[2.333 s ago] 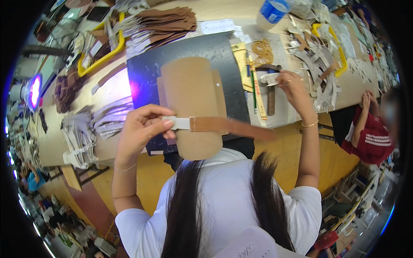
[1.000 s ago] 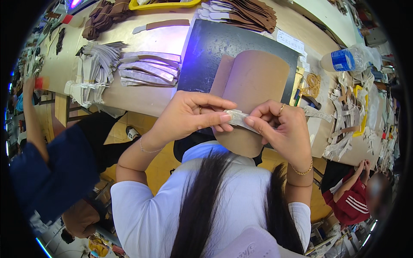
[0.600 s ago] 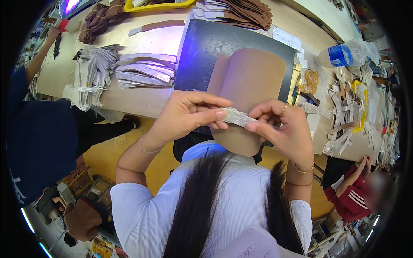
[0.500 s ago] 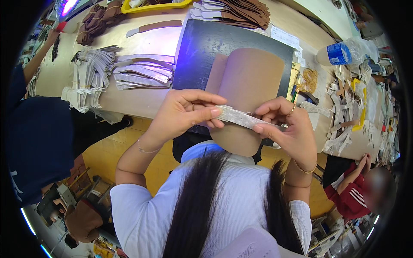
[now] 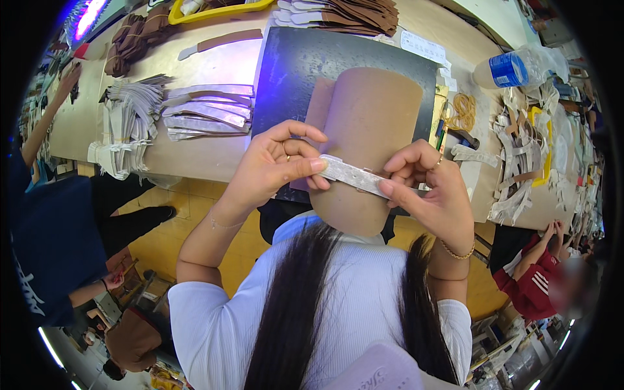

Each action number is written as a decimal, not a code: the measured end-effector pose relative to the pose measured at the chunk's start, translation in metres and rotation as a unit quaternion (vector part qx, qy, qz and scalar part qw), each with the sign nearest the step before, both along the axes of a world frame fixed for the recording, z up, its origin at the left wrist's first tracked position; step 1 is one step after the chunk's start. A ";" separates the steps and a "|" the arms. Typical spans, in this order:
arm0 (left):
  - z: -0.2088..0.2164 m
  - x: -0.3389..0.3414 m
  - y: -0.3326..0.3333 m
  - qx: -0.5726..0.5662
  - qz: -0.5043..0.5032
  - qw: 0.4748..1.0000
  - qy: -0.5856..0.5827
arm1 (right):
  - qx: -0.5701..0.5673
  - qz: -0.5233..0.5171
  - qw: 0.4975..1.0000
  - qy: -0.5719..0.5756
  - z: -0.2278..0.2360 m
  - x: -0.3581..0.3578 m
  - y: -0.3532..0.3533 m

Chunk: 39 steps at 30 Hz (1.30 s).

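Observation:
Between my two hands a narrow whitish-grey strip (image 5: 354, 177) is stretched, slanting down toward the right. My left hand (image 5: 283, 159) pinches its left end between thumb and fingertips. At the other end my right hand (image 5: 432, 185) grips it with the thumb on top and fingers curled behind. Just behind the strip lies a large brown curved sheet (image 5: 374, 117), rounded like a roll, with its near end hanging over the table's front edge. Beneath that sheet is a dark flat board (image 5: 286, 84).
To the left lie white-and-brown strips (image 5: 208, 110) and a bundle of white strips (image 5: 130, 123). Brown strips (image 5: 357, 14) are stacked at the back. Rubber bands (image 5: 463, 112), a bottle (image 5: 500, 70) and loose strips (image 5: 520, 156) sit right. A person in dark blue (image 5: 55, 247) stands left.
Both hands keep their hold on the strip, with slight shifts of the left fingers. The view has shifted a little. The arm of the person at left has moved.

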State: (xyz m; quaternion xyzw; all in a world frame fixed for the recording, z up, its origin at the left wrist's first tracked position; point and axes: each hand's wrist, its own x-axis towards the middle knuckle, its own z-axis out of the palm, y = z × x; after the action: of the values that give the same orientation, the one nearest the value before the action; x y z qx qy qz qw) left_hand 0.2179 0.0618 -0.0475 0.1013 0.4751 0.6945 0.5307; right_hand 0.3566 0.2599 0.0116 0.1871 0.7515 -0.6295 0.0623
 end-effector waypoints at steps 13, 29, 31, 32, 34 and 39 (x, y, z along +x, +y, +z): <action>-0.011 0.001 0.002 0.009 0.008 0.999 -0.031 | 0.069 -0.004 0.998 0.005 -0.001 0.001 -0.002; -0.020 -0.015 -0.018 0.046 0.036 0.998 0.020 | -0.060 -0.038 0.997 0.042 -0.002 0.029 0.016; -0.024 -0.014 -0.018 0.045 0.035 0.998 0.021 | -0.063 -0.040 0.996 0.051 -0.004 0.029 0.015; -0.027 -0.014 -0.018 0.047 0.035 0.998 0.020 | -0.066 -0.044 0.996 0.048 -0.004 0.029 0.014; -0.033 -0.013 -0.018 0.050 0.035 0.998 0.017 | -0.073 -0.051 0.995 0.041 -0.004 0.030 0.013; -0.044 -0.007 -0.014 0.055 0.031 0.998 -0.012 | 0.052 -0.010 0.998 0.035 0.010 0.029 0.013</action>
State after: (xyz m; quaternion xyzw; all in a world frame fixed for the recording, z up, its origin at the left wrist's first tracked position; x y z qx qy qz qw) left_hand 0.2107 0.0481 -0.0918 0.1071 0.4327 0.7371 0.5080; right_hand 0.3856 0.2725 0.0217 0.1750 0.7829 -0.5967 0.0202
